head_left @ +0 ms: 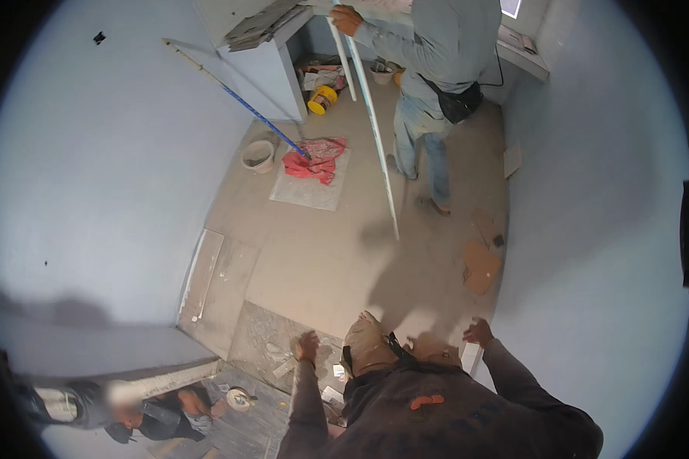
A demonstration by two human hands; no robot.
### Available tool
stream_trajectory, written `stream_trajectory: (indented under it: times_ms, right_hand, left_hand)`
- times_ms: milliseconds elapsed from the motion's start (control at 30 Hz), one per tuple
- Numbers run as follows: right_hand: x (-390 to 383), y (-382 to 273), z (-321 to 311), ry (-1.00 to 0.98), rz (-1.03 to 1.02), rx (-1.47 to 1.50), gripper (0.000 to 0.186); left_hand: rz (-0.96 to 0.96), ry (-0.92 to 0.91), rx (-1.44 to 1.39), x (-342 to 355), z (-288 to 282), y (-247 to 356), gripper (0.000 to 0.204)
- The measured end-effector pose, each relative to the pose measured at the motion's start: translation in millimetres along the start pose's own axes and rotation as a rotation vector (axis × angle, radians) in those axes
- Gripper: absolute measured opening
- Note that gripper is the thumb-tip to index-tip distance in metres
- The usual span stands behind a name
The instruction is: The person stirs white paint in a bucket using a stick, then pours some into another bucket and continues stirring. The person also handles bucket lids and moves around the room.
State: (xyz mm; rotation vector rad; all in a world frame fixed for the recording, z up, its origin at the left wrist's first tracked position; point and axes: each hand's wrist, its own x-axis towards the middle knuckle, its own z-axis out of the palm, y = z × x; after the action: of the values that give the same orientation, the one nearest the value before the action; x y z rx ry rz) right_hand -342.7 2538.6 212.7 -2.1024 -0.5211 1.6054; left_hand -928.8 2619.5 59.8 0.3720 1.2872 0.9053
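Note:
My left hand point(308, 348) hangs out from my side above the patchy, unfinished strip of floor, its fingers loosely apart and holding nothing. On the other side, my right hand point(478, 332) is held out near the right wall, fingers apart and slightly bent, also without anything in it. Just below that hand, a pale block-like piece point(471, 356) shows beside my leg. Ahead of me, a person in a grey top point(455, 46) stands gripping long pale poles point(375, 122), one slanting down toward the floor.
A blue pole point(260, 115) leans on the left wall above red cloth point(314, 162) on a pale board point(306, 195). Nearby stand a whitish bucket point(259, 156) and a tipped yellow bucket point(322, 99). Brown scraps point(481, 266) lie along the right wall. Another person point(168, 413) is at lower left.

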Motion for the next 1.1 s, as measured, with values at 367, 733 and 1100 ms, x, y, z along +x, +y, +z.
stream_trajectory:
  times_ms: [367,733,1100]
  right_hand:
    - [105,-142,84,-0.003,-0.217,-0.022,0.049]
    - [335,-257,19,-0.343,-0.489,-1.459,0.023]
    - [462,-659,160,-0.193,-0.213,-0.176,0.047]
  left_hand:
    - [0.246,-0.067,0.838,164,87,163,0.022]
    - [0.179,-0.235,1.970,203,165,215,0.015]
    - [-0.176,0.052,1.287,369,205,282,0.038]
